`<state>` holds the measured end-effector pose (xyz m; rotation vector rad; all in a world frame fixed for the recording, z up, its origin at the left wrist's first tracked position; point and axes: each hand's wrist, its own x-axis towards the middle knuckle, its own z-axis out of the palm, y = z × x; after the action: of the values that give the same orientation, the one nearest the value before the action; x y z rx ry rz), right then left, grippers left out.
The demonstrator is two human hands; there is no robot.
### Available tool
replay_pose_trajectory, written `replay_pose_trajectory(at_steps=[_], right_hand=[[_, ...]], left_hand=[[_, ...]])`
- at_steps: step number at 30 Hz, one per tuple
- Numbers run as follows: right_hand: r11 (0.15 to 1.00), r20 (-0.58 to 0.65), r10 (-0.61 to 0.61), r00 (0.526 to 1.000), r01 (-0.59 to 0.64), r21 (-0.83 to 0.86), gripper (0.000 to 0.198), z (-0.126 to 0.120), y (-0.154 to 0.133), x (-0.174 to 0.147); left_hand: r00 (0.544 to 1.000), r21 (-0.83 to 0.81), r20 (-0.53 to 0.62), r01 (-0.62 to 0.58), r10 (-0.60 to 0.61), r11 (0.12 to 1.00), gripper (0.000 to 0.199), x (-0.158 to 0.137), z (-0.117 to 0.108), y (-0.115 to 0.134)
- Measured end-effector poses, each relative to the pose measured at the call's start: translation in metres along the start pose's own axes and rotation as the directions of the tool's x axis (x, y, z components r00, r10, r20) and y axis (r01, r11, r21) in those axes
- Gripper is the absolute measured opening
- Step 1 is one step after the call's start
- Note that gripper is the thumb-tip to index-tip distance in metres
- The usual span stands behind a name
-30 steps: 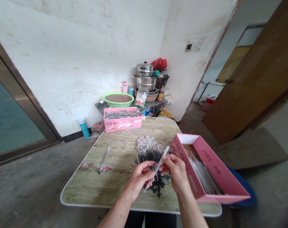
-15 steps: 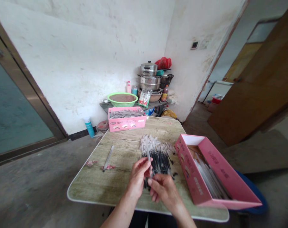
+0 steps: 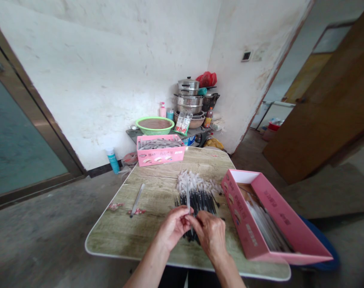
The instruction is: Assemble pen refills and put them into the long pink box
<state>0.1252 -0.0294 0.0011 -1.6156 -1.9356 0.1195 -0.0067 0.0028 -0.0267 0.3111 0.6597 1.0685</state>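
My left hand (image 3: 172,228) pinches a pale translucent pen barrel (image 3: 188,195) that points away from me. Close against it, my right hand (image 3: 211,234) is closed at the barrel's near end, thumb and forefinger by the left fingertips. What exactly lies between those right fingers is partly hidden. Beneath and beyond both hands spreads a bunch of thin black pen refills (image 3: 204,202). Small whitish plastic pieces (image 3: 191,181) are heaped just behind them. A single pen (image 3: 137,200) with a dark end lies alone to the left on the table (image 3: 116,232).
On the right, a pink box (image 3: 240,220) holds long pale tubes (image 3: 267,224). Another pink box (image 3: 161,157), full of pens, stands at the table's back edge. Behind it are a green basin (image 3: 155,130) and stacked pots (image 3: 188,100). A blue can (image 3: 112,161) stands on the floor.
My right hand has moved up along the pen barrel and turned, so its back faces up. The left hand has shifted slightly down, still gripping the barrel.
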Motion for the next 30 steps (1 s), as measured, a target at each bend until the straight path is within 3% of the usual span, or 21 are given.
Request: replay_pose_trajectory(at_steps=[6,12,17,23,30], right_hand=[[0.976,-0.015,0.216,0.976,-0.217,-0.006,0.044,0.022,0.027,0.038],[0.956,0.074,0.285,0.956,-0.278,-0.096,0.028,0.052,0.045,0.094],[0.941,0.155,0.31,0.938,-0.28,-0.188,0.034,0.067,0.046,0.121],[0.937,0.209,0.305,0.929,-0.253,-0.241,0.034,0.066,0.044,0.125],[0.964,0.25,0.25,0.936,-0.216,-0.156,0.022,0.074,0.034,0.129]], left_hand=[[0.988,0.175,-0.006,-0.153,0.156,0.973,0.025,0.004,-0.011,0.023],[0.982,0.345,0.019,-0.184,0.189,0.92,0.021,0.007,-0.02,0.026],[0.983,0.373,0.008,-0.175,0.186,0.911,0.027,0.011,-0.028,0.022],[0.982,0.343,-0.026,-0.166,0.186,0.925,0.029,0.012,-0.034,0.03],[0.978,0.387,-0.015,-0.185,0.207,0.903,0.033,0.013,-0.032,0.025]])
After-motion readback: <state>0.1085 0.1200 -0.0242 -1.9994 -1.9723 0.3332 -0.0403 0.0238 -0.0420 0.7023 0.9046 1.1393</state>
